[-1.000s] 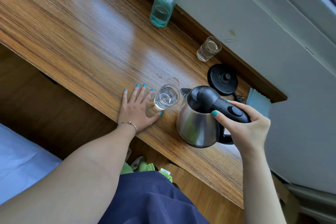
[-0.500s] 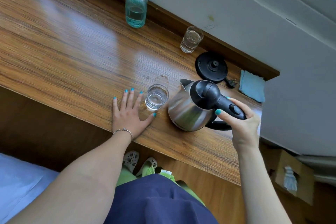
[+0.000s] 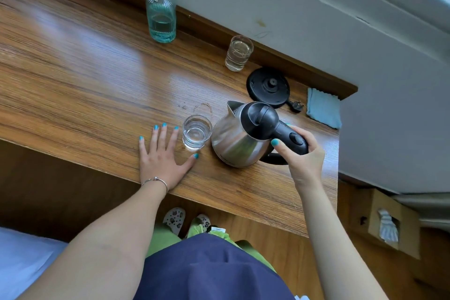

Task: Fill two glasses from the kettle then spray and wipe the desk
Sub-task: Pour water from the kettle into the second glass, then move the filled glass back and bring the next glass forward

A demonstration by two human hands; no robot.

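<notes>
My right hand (image 3: 302, 153) grips the black handle of the steel kettle (image 3: 237, 140), which stands roughly upright near the desk's front edge, spout pointing away. Just left of it stands a glass (image 3: 196, 132) holding water. My left hand (image 3: 162, 153) lies flat on the wooden desk (image 3: 85, 75), fingers spread, thumb curving under that glass. A second glass (image 3: 238, 53) with water stands at the back by the wall. A teal spray bottle (image 3: 160, 14) stands at the back left. A blue cloth (image 3: 323, 111) lies at the desk's right end.
The kettle's black round base (image 3: 267, 86) with its plug (image 3: 297, 105) sits behind the kettle. A grey wall (image 3: 316, 19) runs along the desk's back. Wet marks (image 3: 202, 107) show beyond the near glass. A cardboard box (image 3: 394, 224) stands on the floor at right.
The kettle has tipped back from leaning toward the near glass to roughly upright. My left hand has stayed flat beside the glass. The view has shifted back and right.
</notes>
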